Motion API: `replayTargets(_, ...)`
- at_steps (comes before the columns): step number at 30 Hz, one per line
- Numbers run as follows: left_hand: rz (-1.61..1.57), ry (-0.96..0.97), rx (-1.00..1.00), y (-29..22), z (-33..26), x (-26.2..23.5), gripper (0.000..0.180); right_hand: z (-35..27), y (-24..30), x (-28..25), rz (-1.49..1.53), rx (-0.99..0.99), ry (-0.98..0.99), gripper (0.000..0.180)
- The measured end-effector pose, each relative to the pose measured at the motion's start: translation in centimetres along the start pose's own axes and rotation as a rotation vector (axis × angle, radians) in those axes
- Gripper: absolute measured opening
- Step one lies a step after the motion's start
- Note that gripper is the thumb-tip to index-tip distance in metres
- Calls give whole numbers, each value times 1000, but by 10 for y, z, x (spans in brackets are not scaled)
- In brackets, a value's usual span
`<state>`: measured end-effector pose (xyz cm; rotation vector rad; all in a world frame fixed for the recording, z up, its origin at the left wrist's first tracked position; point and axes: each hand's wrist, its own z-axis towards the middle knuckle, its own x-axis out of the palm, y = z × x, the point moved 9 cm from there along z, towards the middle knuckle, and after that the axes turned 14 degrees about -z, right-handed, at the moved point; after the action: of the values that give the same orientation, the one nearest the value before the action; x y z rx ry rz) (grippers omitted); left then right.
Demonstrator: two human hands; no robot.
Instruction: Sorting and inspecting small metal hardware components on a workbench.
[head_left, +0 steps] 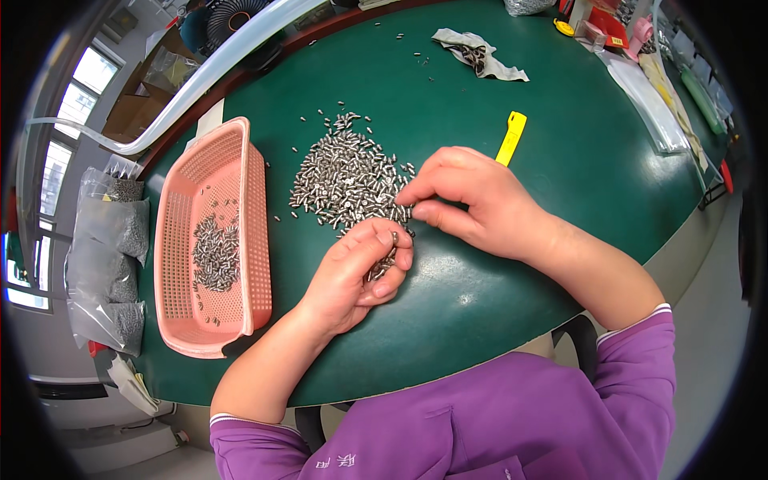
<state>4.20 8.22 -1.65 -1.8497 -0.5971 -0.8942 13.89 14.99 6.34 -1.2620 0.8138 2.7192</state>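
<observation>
A heap of small shiny metal parts [340, 176], short and rounded like pins or capsules, lies on the green tabletop. My left hand [360, 264] is curled palm-up at the heap's near edge. Several of the same metal parts rest inside its fingers, and one shows by the thumb and index fingertip. At the heap's right edge my right hand [472, 200] reaches in with thumb and index finger pinched on what looks like a single metal part, mostly covered by the fingertips. Left of the heap stands a pink perforated basket [258, 232] holding a smaller pile of these parts [216, 254].
A yellow flat tool [511, 138] lies beyond my right hand. Farther back is a crumpled white wrapper [500, 70] with dark parts. Filled clear bags [96, 264] stand beyond the basket. Plastic sleeves [648, 104] lie at the right; a clear tube [216, 68] arches at upper left.
</observation>
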Motion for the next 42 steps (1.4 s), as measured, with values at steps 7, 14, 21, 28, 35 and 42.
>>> replayTargets(7,48,-40,11,-1,0,-1,18,-3,-18,2,-181,95,-8,13)
replayTargets(14,1,19,12,0,0,0,16,-8,-25,11,-276,109,53,16)
replayTargets(21,-19,38,16,-1,0,0,15,-8,-25,13,-300,110,95,14)
replayTargets(28,-21,19,18,-1,0,0,14,-8,-20,13,-310,63,67,12)
replayTargets(35,19,-65,15,2,0,-4,12,-5,-2,24,405,199,198,9)
replayTargets(42,57,-54,46,1,1,-5,13,-4,-4,18,292,172,148,14)
